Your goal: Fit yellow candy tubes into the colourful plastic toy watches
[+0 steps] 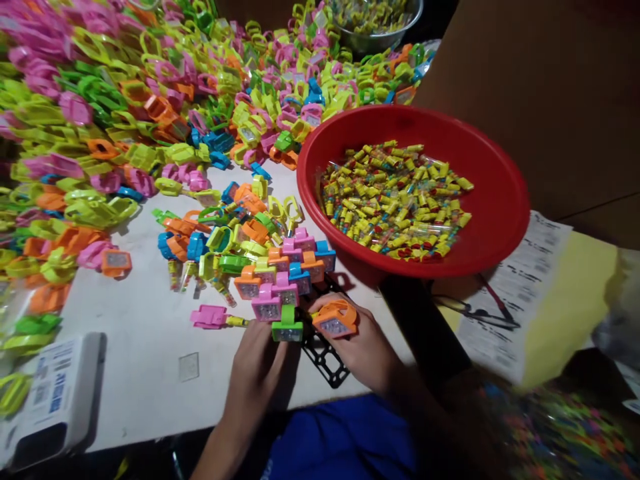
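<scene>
So the right hand's (367, 350) fingers are wrapped around an orange toy watch (334, 325), held just above a black grid rack (331, 365). The left hand (259, 363) is right by a green toy watch (287, 328) at the near end of the racked rows; its fingertips are kinda hidden, so I can't tell if it's gripping anything. Just left of that hand a pink toy watch (209, 317) lies on the white table (145, 373), with a clear square piece (189, 367) nearer the edge. Past the rack sits a red basin (503, 200) with loads of yellow tubes (400, 200) in it, and a huge watch heap (175, 80) covers the far side.
</scene>
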The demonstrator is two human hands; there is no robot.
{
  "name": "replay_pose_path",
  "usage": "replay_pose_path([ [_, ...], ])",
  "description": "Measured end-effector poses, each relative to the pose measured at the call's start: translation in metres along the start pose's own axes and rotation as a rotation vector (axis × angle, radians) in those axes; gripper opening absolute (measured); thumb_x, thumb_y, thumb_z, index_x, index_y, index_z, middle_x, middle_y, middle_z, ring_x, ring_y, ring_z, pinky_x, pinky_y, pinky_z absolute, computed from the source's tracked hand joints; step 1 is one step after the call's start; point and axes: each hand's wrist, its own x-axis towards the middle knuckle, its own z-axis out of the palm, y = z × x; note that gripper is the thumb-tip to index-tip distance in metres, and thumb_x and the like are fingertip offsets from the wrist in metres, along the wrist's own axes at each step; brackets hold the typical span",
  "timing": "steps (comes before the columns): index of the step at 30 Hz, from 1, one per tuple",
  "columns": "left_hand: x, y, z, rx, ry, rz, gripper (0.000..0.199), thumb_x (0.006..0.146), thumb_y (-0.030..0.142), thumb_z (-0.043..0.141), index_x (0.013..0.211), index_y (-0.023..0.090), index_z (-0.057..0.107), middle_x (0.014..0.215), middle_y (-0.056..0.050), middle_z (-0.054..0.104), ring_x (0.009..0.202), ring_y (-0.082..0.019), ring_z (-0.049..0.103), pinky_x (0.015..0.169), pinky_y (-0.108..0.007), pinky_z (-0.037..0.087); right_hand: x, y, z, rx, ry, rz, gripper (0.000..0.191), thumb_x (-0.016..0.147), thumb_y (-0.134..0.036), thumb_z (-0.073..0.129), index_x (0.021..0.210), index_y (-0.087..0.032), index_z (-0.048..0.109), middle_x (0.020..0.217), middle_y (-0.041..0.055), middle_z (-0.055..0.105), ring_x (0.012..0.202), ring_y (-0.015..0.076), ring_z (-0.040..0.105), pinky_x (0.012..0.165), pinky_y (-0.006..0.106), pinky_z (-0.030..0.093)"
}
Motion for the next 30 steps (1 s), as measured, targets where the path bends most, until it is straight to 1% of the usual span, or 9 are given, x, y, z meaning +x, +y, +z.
replay_pose_path([
  [4,-0.003,-0.001,0.007,0.057,0.055,0.056,0.021,0.105,0.020,0.063,0.124,0.023,0.068,0.118,-0.007,0.079,0.106,-0.023,0.074,0.089,-0.033,0.060,0.008,0.002,0.007,-0.032,-0.014,-0.033,0.017,0.088,-0.011,0.064,0.093,-0.023,0.074,0.099,0.0057,0.078,0.099,0.0238,0.075,0.095,0.036,0.060],
  [8,-0.004,-0.003,0.011,0.084,0.084,0.126,0.020,0.104,0.016,0.060,0.123,0.022,0.067,0.114,-0.007,0.078,0.103,-0.023,0.073,0.088,-0.032,0.060,0.006,0.011,0.014,-0.081,-0.012,0.004,0.030,0.089,-0.003,0.056,0.103,-0.022,0.074,0.094,0.0040,0.078,0.089,0.0205,0.077,0.082,0.030,0.063],
  [11,-0.004,-0.004,0.010,0.071,0.098,0.130,0.018,0.104,0.014,0.061,0.118,0.022,0.066,0.104,-0.006,0.077,0.095,-0.022,0.071,0.082,-0.029,0.059,0.004,0.015,0.017,-0.141,0.002,-0.020,0.028,0.091,-0.005,0.057,0.106,-0.023,0.072,0.094,0.0041,0.078,0.084,0.0205,0.076,0.075,0.028,0.064],
  [15,-0.003,-0.002,0.011,0.071,0.111,0.132,0.020,0.105,0.014,0.058,0.123,0.022,0.065,0.107,-0.007,0.078,0.095,-0.023,0.070,0.080,-0.030,0.060,0.003,0.017,0.019,-0.247,0.027,-0.156,0.023,0.091,-0.009,0.054,0.095,-0.025,0.069,0.091,0.0067,0.073,0.085,0.0253,0.072,0.078,0.037,0.064],
  [18,-0.001,0.000,0.010,0.071,0.109,0.125,0.019,0.106,0.015,0.057,0.122,0.022,0.065,0.106,-0.008,0.078,0.094,-0.023,0.069,0.079,-0.029,0.059,0.001,0.017,0.022,-0.338,0.035,-0.235,0.029,0.087,-0.005,0.050,0.096,-0.024,0.069,0.092,0.0100,0.071,0.090,0.0286,0.069,0.083,0.043,0.063],
  [22,-0.001,0.002,0.010,0.068,0.097,0.112,0.017,0.106,0.015,0.058,0.121,0.021,0.066,0.104,-0.008,0.077,0.092,-0.022,0.068,0.078,-0.027,0.057,-0.001,0.015,0.026,-0.439,0.003,-0.262,0.037,0.084,0.000,0.048,0.106,-0.019,0.071,0.096,0.0121,0.071,0.096,0.0295,0.069,0.089,0.046,0.064],
  [25,-0.002,0.000,0.010,0.060,0.095,0.106,0.019,0.105,0.013,0.059,0.120,0.020,0.066,0.104,-0.007,0.077,0.093,-0.022,0.068,0.078,-0.027,0.057,-0.001,0.013,0.027,-0.495,-0.017,-0.282,0.038,0.083,-0.001,0.050,0.109,-0.015,0.074,0.103,0.0169,0.073,0.102,0.0323,0.071,0.099,0.051,0.063],
  [27,-0.003,-0.003,0.010,0.052,0.096,0.099,0.017,0.103,0.013,0.061,0.117,0.020,0.067,0.103,-0.007,0.077,0.094,-0.022,0.070,0.078,-0.027,0.057,0.000,0.011,0.027,-0.522,-0.043,-0.290,0.041,0.079,-0.003,0.054,0.112,-0.016,0.075,0.110,0.0186,0.075,0.107,0.0344,0.071,0.104,0.054,0.062],
  [30,-0.003,-0.006,0.012,0.029,0.107,0.083,0.011,0.103,0.017,0.062,0.111,0.022,0.070,0.100,-0.006,0.078,0.090,-0.022,0.071,0.077,-0.029,0.059,0.002,0.006,0.027,-0.547,-0.061,-0.272,0.046,0.072,-0.002,0.058,0.112,-0.015,0.078,0.116,0.0204,0.076,0.112,0.0376,0.072,0.104,0.057,0.063],
])
